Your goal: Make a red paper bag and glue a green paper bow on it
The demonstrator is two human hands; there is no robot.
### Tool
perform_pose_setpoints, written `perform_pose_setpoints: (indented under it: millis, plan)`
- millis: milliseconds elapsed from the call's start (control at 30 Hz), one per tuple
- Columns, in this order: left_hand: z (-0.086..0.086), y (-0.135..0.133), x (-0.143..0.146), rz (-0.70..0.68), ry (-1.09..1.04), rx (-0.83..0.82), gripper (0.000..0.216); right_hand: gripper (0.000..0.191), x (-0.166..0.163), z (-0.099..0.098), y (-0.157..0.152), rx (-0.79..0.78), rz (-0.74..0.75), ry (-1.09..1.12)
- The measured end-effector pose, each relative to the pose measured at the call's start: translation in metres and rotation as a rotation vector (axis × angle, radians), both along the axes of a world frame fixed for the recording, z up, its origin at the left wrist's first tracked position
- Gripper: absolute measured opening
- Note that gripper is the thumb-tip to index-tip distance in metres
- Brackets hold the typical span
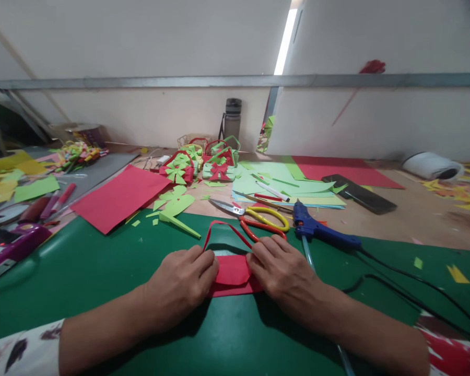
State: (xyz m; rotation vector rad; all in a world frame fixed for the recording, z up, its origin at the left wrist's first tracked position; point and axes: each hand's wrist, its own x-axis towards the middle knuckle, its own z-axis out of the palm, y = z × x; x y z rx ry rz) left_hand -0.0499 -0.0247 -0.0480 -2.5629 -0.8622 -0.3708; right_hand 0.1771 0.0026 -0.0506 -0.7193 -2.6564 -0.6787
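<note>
A small red paper basket [233,275] with a thin red strip handle [225,228] lies on the green mat [102,271] in front of me. My left hand [180,284] is closed on the basket's left side, fingers pinching the paper. My right hand [282,269] is closed on its right side in the same way. The handle arches up between both hands. The basket's lower edge is partly hidden by my fingers.
Scissors [254,216] with yellow and red grips and a blue glue gun [317,228] lie just beyond my hands, its black cord [415,284] trailing right. A red sheet [121,197], green scraps [174,206], finished paper baskets [203,162], a phone [360,193] and a bottle [232,117] lie farther back.
</note>
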Motion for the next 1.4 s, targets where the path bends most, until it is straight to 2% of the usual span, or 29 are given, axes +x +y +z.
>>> perform_pose_setpoints:
  millis: [100,300,567,767,900,1067,1400]
  plan:
    - [-0.001,-0.005,0.000,-0.007,0.052,0.086,0.029,0.012,0.001,0.002,-0.004,-0.025,-0.047,-0.041]
    - [-0.004,-0.011,0.001,0.039,0.185,0.114,0.028,0.014,0.002,0.003,-0.007,-0.045,-0.062,-0.068]
    - [0.006,-0.006,0.004,0.003,0.251,-0.124,0.037,0.019,0.003,0.006,-0.008,-0.123,-0.045,-0.072]
    - [0.008,0.003,0.011,0.003,0.295,-0.290,0.035,0.032,-0.003,0.012,-0.006,-0.200,-0.127,-0.142]
    - [0.013,0.000,0.014,-0.004,0.361,-0.241,0.039,0.044,-0.007,0.012,-0.006,-0.219,-0.186,-0.209]
    - [0.020,-0.003,0.014,-0.009,0.415,-0.193,0.039,0.035,-0.002,0.009,-0.007,-0.220,-0.213,-0.230]
    - [0.005,-0.012,0.007,0.048,0.314,-0.113,0.033,0.027,0.000,0.002,-0.010,-0.215,-0.249,-0.263]
